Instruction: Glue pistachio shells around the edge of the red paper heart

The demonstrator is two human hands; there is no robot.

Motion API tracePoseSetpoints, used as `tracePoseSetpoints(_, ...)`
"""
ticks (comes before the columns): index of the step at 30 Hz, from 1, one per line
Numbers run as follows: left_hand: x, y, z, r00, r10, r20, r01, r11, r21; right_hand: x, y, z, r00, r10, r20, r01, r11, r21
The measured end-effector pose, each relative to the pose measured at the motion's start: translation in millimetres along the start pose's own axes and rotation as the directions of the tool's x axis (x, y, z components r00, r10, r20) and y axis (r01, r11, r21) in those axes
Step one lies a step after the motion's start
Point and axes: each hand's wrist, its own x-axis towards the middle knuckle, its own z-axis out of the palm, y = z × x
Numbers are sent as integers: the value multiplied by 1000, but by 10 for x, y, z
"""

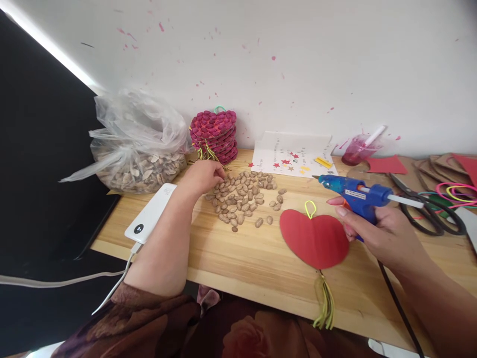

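Note:
My right hand [376, 226] grips a blue hot glue gun [357, 194] with a white glue stick in its back end; its nozzle points left. Below the nozzle lies a red heart-shaped card [313, 236] with a yellow loop on top and a yellow-green tassel [325, 306] hanging toward the table edge. At the left end of a loose pile of small tan oval shells [244, 194], my left hand [204, 176] reaches down with curled fingers. Its fingertips are partly hidden, so I cannot make out what they pinch.
Behind the pile stands a stack of magenta shell-covered hearts [214, 127]. A clear plastic bag of shells [139, 159] and a white power bank [151, 214] with a cable are at left. On the right lie scissors [428, 209], card pieces and a pink-stained cup [356, 149]. A paper [276, 144] holds small stars.

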Motion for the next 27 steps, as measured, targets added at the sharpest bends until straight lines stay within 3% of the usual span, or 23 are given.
tracePoseSetpoints(7, -9, -8, 4, 1000, 4, 18, -4, 1000, -6, 10, 1, 10, 999, -40, 3, 40, 999, -23)
tracePoseSetpoints(12, -20, 22, -4, 999, -7, -44, 6, 1000, -30, 11, -5, 13, 999, -51, 6, 51, 999, -17)
tracePoseSetpoints(18, -8, 75, 10, 998, 29, 48, -28, 999, -20, -29, -90, 31, 1000, -11, 3, 11, 999, 41)
tracePoseSetpoints(21, -5, 106, 27, 999, 35, 4, -35, 999, -4, -66, -154, 44, 1000, 1, 13, -2, 996, 92)
tracePoseSetpoints(24, 5, 147, 63, 993, 99, -66, -99, 995, 6, -81, -191, 48, 1000, 17, 15, -18, 994, 112)
tracePoseSetpoints(27, 17, 178, 99, 984, 174, -22, -174, 985, 10, -75, -200, 39, 999, 34, 41, -38, 994, 104)
